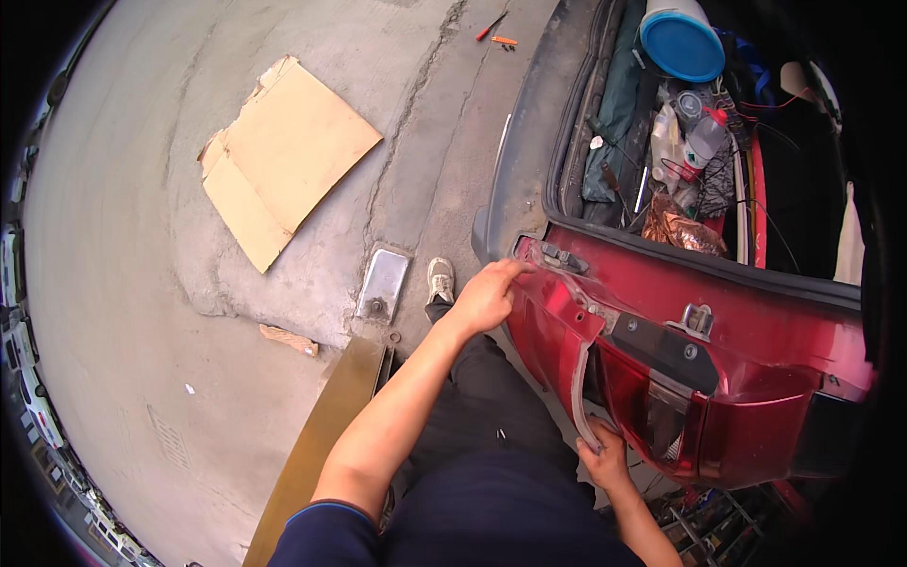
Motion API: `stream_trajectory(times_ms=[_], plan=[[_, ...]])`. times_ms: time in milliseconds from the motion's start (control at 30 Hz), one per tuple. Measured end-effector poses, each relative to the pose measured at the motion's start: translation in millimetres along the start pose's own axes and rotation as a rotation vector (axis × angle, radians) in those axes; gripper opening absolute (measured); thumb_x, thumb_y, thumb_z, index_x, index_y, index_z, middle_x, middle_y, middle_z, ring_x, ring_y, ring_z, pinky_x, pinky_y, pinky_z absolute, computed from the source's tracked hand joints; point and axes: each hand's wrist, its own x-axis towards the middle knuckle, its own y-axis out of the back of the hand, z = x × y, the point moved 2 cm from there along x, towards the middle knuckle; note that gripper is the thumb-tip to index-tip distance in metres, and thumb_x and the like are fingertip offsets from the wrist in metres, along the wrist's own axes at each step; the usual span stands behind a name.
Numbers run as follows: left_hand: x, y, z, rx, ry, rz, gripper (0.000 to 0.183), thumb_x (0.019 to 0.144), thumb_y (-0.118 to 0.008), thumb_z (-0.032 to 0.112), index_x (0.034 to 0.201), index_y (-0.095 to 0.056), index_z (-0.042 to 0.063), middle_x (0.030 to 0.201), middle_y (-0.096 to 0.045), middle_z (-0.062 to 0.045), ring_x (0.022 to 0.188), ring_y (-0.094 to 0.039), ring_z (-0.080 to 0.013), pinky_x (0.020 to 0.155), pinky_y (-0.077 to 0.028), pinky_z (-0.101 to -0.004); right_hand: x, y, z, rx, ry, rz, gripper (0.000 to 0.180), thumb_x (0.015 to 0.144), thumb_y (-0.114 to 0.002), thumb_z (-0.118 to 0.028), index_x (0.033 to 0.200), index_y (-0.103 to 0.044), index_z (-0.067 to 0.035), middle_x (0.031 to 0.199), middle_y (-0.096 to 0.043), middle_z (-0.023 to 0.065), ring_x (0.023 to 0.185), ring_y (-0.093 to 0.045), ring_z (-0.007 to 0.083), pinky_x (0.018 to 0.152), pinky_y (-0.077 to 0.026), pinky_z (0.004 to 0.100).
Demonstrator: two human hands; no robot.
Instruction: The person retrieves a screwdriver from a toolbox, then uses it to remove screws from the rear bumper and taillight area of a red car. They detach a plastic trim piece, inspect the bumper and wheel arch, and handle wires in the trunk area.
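Note:
A red painted body panel [545, 333] stands partly away from the rear corner of a red vehicle [762, 368], with a gap along its pale bent edge. At the panel's upper end is my left hand [489, 294], index finger stretched over the edge and the other fingers curled against it. Lower down, my right hand [606, 453] grips the panel's pale edge between thumb and fingers. Beside that gap sits the tail light [662, 411], red and clear. A metal latch striker [698, 321] is fixed on the red sill above the light.
The open cargo area holds a blue-lidded bucket [682, 46], a plastic bottle [703, 142] and loose bags. Cardboard [290, 156], a wood piece [289, 340] and a red-handled screwdriver [483, 34] lie on the concrete. A brownish beam [319, 453] runs beside my legs.

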Motion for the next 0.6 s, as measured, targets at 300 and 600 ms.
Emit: stream_trajectory(times_ms=[300,600], plan=[[45,11,-1,0.151,-0.085,-0.421,0.042,0.074,-0.061,0.002,0.116,-0.052,0.000,0.109,-0.054,-0.020,0.108,-0.057,-0.0421,0.093,-0.049,-0.0479,-40,-44,35,-0.187,-0.349,0.232,0.035,0.090,-0.067,-0.014,0.123,-0.068,-0.004,0.121,-0.069,0.0171,0.115,-0.063,0.0333,0.101,-0.046,0.0406],[80,31,4,0.144,-0.294,-0.845,0.039,0.073,-0.063,0.005,0.111,-0.053,0.005,0.107,-0.053,-0.017,0.101,-0.058,-0.0411,0.085,-0.052,-0.0473,-63,-129,13,-0.210,-0.428,0.641,0.046,0.090,-0.066,0.002,0.134,-0.055,0.003,0.135,-0.060,0.0197,0.125,-0.056,0.0320,0.106,-0.044,0.0410]])
